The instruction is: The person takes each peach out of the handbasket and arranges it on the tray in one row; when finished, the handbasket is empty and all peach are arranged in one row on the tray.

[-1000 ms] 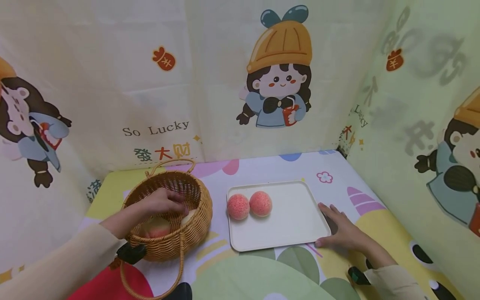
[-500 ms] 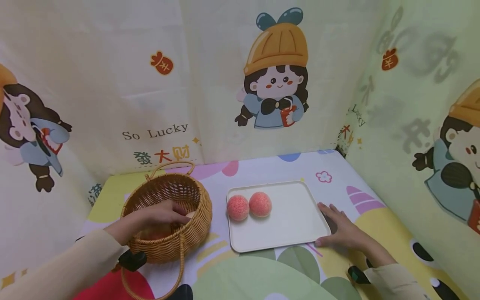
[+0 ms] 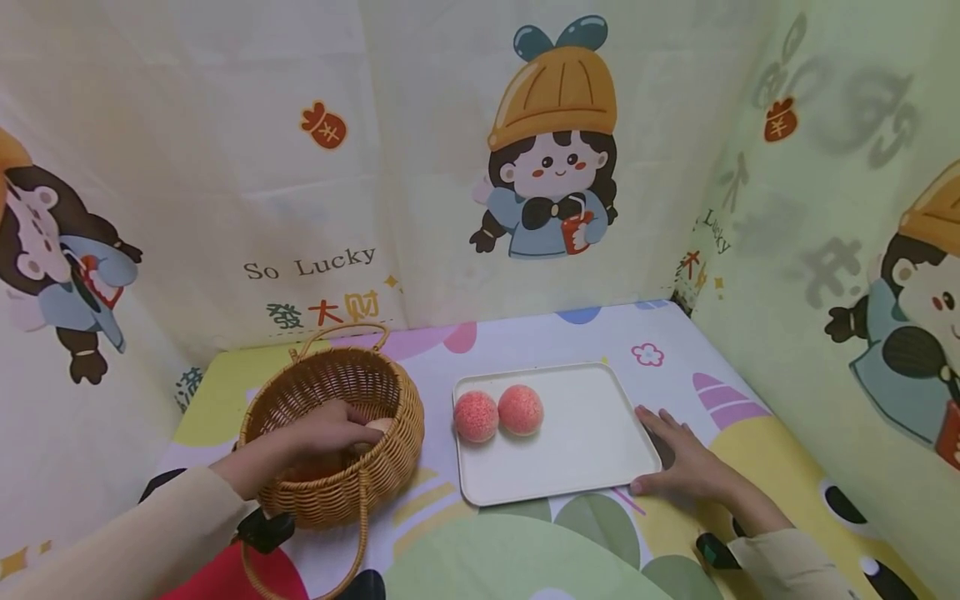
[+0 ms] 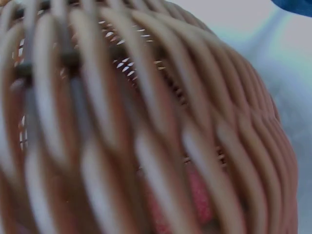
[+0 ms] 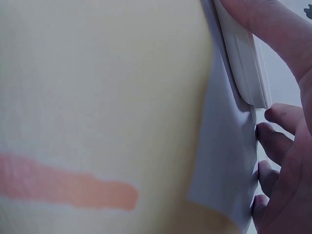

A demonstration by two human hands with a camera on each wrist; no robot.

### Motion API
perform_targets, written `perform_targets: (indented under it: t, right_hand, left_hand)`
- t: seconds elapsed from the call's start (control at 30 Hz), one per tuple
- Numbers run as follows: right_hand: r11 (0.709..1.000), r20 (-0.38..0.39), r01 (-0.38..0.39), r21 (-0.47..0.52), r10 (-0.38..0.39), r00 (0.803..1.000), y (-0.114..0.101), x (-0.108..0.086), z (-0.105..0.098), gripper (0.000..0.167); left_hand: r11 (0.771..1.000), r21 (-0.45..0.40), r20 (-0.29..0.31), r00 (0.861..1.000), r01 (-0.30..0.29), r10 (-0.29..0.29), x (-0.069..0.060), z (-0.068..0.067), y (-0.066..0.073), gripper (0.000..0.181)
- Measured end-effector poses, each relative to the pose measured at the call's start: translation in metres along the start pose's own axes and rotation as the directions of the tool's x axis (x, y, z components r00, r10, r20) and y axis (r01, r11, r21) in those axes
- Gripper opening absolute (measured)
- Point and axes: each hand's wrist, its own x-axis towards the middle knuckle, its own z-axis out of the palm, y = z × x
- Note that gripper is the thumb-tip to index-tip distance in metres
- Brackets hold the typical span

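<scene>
Inside the wicker basket, the left hand has its fingers curled round a pale round item, mostly hidden by the hand and rim. A reddish item lies beneath that hand. Through the weave in the left wrist view, something pink shows. Two pink balls sit side by side at the left of the white tray. The right hand touches the tray's right corner with spread fingers; its thumb and fingertips meet the tray edge in the right wrist view.
A patterned cloth covers the table. The basket's near handle hangs down over its front, and the far handle stands behind. Printed curtains rise behind and on both sides.
The left hand has moved lower into the basket and its fingers have closed round the pale item. The right hand, tray and pink balls have stayed in place.
</scene>
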Motion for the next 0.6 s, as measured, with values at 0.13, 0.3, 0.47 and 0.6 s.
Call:
perform_targets:
  t: [0.13, 0.3, 0.47, 0.6]
  right_hand:
    - [1.000, 0.004, 0.011, -0.002, -0.011, 1.000, -0.002, 0.000, -0.001, 0.114]
    - [1.000, 0.004, 0.008, 0.003, -0.008, 1.000, -0.003, 0.000, -0.001, 0.114]
    - [1.000, 0.001, 0.011, 0.000, -0.011, 1.000, -0.002, 0.000, -0.001, 0.114]
    - [1.000, 0.004, 0.010, 0.006, -0.010, 1.000, -0.002, -0.001, -0.001, 0.114]
  left_hand:
    - [0.998, -0.057, -0.074, 0.997, 0.003, -0.008, -0.004, -0.009, 0.001, 0.049]
    - [0.965, -0.259, -0.128, 0.990, 0.029, -0.064, -0.009, -0.020, 0.009, 0.059]
    - [0.848, -0.521, -0.139, 0.990, -0.092, 0.023, -0.011, -0.028, 0.018, 0.045]
    - [0.721, -0.667, -0.143, 0.982, -0.187, 0.122, -0.011, -0.033, 0.026, 0.051]
